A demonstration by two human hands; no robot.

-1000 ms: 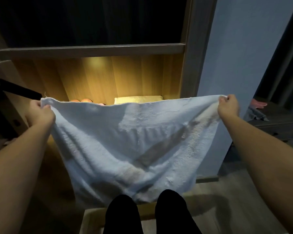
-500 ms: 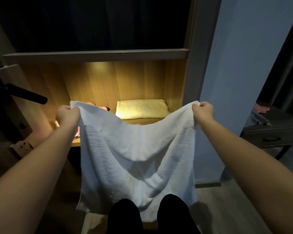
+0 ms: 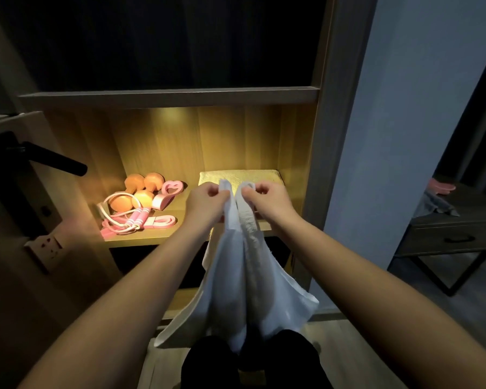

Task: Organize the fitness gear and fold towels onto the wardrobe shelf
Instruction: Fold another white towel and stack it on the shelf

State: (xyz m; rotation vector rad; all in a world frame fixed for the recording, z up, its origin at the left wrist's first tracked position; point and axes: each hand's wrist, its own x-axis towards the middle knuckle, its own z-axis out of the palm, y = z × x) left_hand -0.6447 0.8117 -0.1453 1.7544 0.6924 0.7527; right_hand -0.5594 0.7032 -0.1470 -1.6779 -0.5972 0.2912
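A white towel [image 3: 244,279] hangs doubled in front of the lit wardrobe shelf [image 3: 141,237]. My left hand [image 3: 206,202] pinches one top corner and my right hand [image 3: 267,200] pinches the other, the two corners almost touching. Behind my hands a folded yellow towel [image 3: 264,175] lies on the shelf's right side. On the left of the shelf sit two orange dumbbells [image 3: 141,189], a pink heart-shaped grip [image 3: 169,193], a pink skipping rope [image 3: 118,217] and a pink band [image 3: 162,221].
A dark door handle [image 3: 54,161] juts out at the left, with a wall socket [image 3: 47,247] below it. A dark side table [image 3: 455,234] with cloth and a pink item stands at the right. My dark-clad legs [image 3: 250,360] show at the bottom.
My hands have come together from wide apart, bringing the towel's top corners together so it hangs folded in half. The shelf's gear, hidden by the towel before, is now in sight.
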